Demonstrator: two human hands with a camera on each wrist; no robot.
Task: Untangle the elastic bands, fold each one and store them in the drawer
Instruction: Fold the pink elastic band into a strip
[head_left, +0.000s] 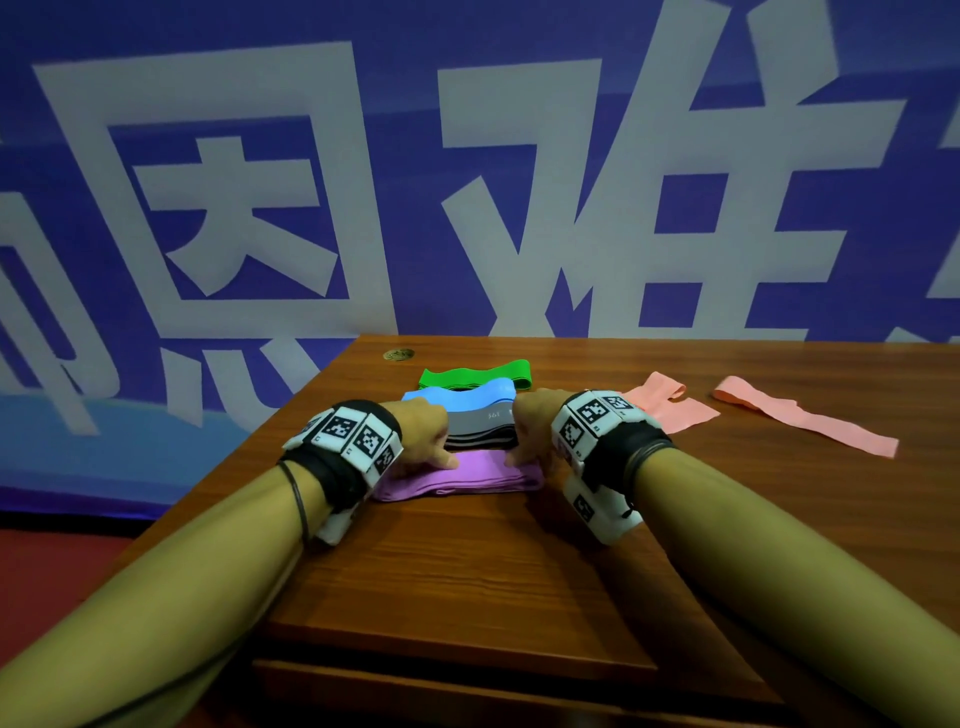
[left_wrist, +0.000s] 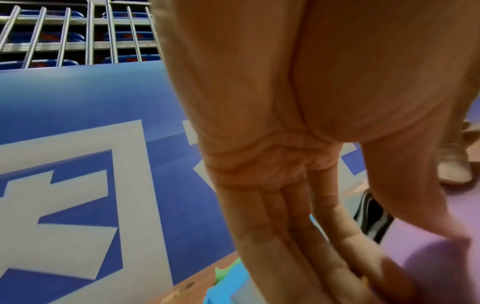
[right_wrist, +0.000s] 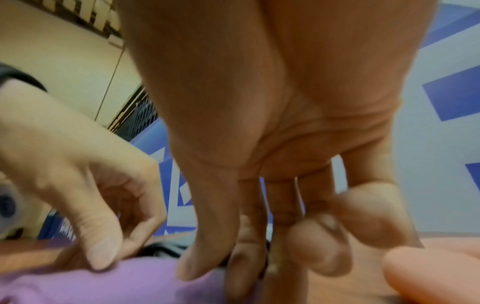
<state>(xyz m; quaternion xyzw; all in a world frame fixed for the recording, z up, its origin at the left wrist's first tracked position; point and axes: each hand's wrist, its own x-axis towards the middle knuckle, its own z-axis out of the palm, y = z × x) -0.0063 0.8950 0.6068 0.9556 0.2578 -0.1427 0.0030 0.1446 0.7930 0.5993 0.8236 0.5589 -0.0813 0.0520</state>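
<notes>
A folded purple band (head_left: 462, 478) lies on the wooden table (head_left: 467, 571) in front of me. My left hand (head_left: 441, 457) pinches its far left edge, thumb on top, as the left wrist view shows on the purple fabric (left_wrist: 441, 267). My right hand (head_left: 517, 457) pinches the far right edge, with the thumb (right_wrist: 197, 263) on the purple band (right_wrist: 116, 286) and the fingers behind it. Just beyond lie a folded grey and black band (head_left: 483, 431), a blue band (head_left: 462, 395) and a green band (head_left: 475, 374).
Two pink bands (head_left: 670, 410) (head_left: 805, 423) lie flat to the right on the table. A blue banner with large white characters (head_left: 260, 208) stands behind the table's far and left edges. A wooden panel (head_left: 441, 675) shows under the near edge.
</notes>
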